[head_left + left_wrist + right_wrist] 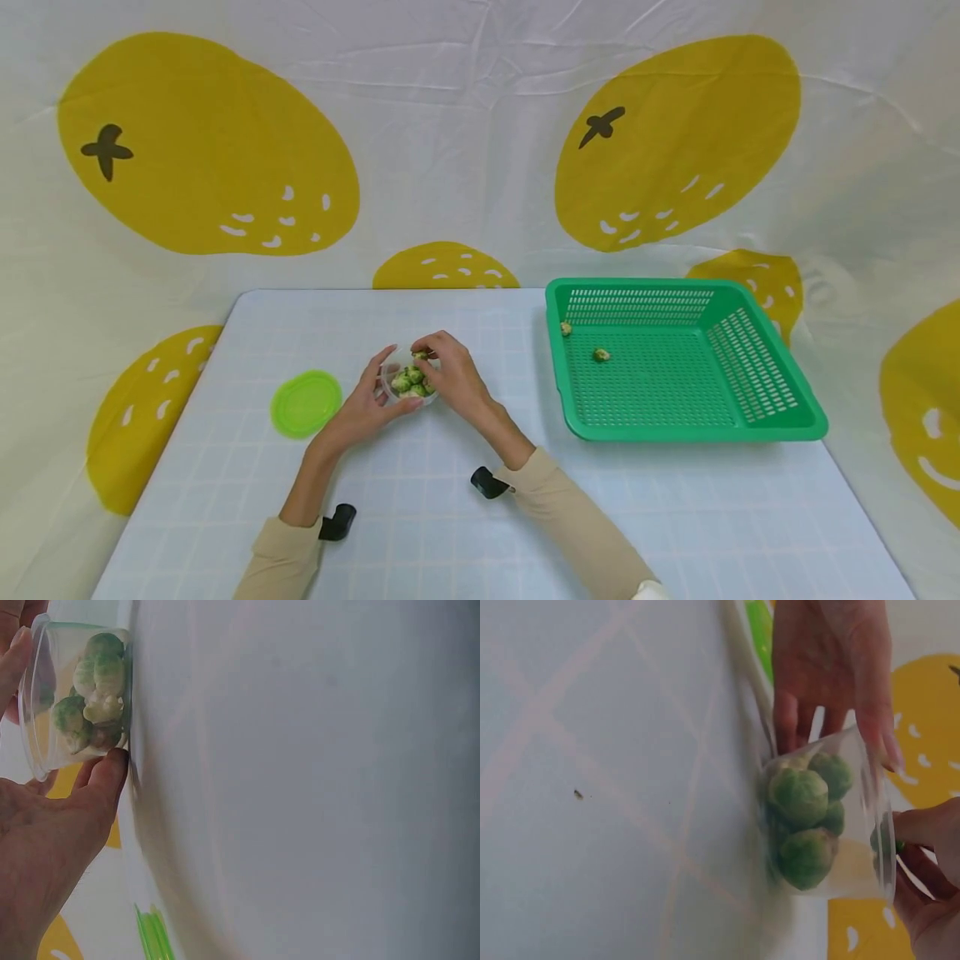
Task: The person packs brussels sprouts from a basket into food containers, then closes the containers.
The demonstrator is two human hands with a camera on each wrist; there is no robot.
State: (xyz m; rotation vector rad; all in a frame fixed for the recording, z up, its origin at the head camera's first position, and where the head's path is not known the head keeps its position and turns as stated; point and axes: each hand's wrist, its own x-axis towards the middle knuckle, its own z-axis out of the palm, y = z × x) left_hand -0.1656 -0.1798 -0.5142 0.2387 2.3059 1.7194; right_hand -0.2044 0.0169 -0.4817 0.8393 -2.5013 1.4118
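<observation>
A clear plastic tub (pixel 859 881) stands on the table, with several Brussels sprouts (pixel 408 382) piled inside it. My left hand (pixel 366 408) holds the tub from the left, thumb on the near side and fingers round the far side. Over the tub's mouth, my right hand (pixel 457 377) pinches another Brussels sprout (pixel 420 356) between thumb and fingertips. In the right wrist view the pinched sprout shows only partly, behind the tub's rim. Left of my left hand, a round bright green lid (pixel 304 405) lies flat on the table.
To the right sits a large green slotted basket (pixel 697 434). Inside it are a sprout (pixel 602 355) on the floor and a smaller piece (pixel 566 329) by the left wall. A patterned curtain (pixel 457 167) hangs behind the table. A tiny dark speck (pixel 578 794) lies on the tablecloth.
</observation>
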